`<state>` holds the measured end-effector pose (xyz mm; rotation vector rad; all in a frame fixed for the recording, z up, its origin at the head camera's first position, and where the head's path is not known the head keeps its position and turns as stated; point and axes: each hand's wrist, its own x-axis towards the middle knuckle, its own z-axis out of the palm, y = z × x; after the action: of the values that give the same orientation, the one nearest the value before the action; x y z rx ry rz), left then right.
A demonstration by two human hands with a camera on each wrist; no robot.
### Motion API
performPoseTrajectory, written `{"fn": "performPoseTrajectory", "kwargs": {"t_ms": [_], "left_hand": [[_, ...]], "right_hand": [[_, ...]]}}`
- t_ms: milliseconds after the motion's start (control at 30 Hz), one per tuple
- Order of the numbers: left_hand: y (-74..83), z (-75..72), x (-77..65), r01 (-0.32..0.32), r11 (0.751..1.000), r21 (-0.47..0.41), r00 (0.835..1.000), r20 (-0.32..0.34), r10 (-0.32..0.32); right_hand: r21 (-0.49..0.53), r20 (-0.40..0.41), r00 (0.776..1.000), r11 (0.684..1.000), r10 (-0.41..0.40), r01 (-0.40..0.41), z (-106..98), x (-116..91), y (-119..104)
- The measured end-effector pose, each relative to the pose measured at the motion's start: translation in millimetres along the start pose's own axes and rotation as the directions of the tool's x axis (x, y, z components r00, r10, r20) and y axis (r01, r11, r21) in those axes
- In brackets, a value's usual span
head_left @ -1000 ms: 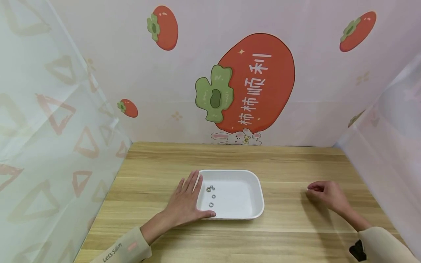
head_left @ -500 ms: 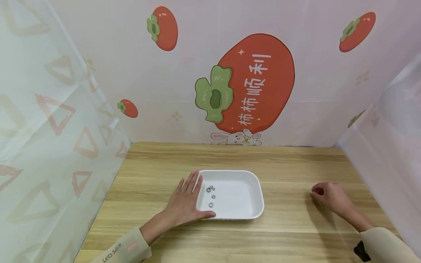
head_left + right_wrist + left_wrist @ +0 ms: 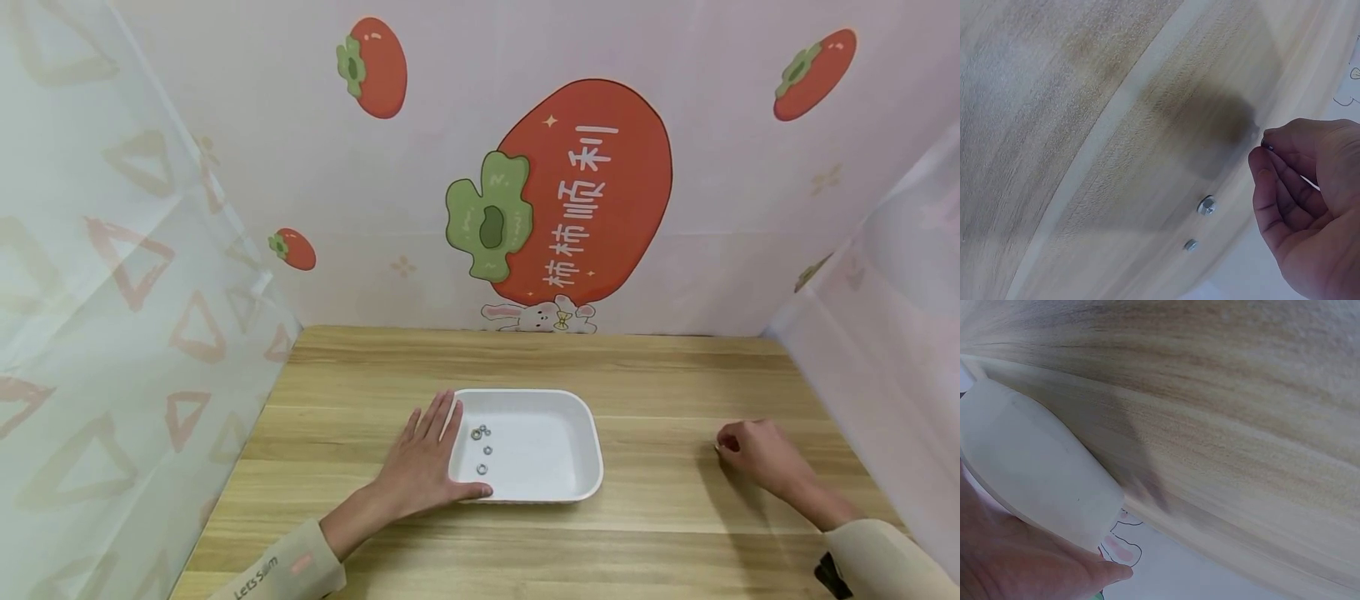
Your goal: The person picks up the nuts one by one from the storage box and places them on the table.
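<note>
My left hand (image 3: 420,458) lies with straight fingers along the left end of a white plastic tray (image 3: 597,467), its thumb over the front rim. In the left wrist view the tray's outer wall (image 3: 1035,462) shows beside the palm. Several small metal nuts (image 3: 482,469) lie in the tray's left half. Off to the right, my right hand (image 3: 761,454) pinches a small metal nut (image 3: 1266,144) between thumb and index finger, mostly hidden by the fingertips. Below that hand in the right wrist view, a larger hex nut (image 3: 1207,205) and a smaller nut (image 3: 1190,245) lie on the table.
The wood-grain table (image 3: 645,533) runs back to a wall sheet (image 3: 720,250) printed with persimmons. Pale printed sheets (image 3: 150,333) also stand along the left and right sides. Bare tabletop lies between the tray and my right hand.
My right hand has shifted a little to the right and towards me, still pinching the small metal nut. The left hand and tray have stayed in place.
</note>
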<state>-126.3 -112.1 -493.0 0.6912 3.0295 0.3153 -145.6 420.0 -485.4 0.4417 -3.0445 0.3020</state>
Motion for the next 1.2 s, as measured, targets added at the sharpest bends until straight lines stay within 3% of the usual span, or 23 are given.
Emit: {"fn": "performPoseTrajectory", "kwargs": {"t_ms": [1200], "left_hand": [[-0.8, 0.7, -0.8, 0.000, 1.000, -0.004, 1.000, 0.012, 0.000]], "right_hand": [[-0.032, 0.072, 0.997, 0.999, -0.015, 0.017, -4.1, -0.7, 1.1]]}}
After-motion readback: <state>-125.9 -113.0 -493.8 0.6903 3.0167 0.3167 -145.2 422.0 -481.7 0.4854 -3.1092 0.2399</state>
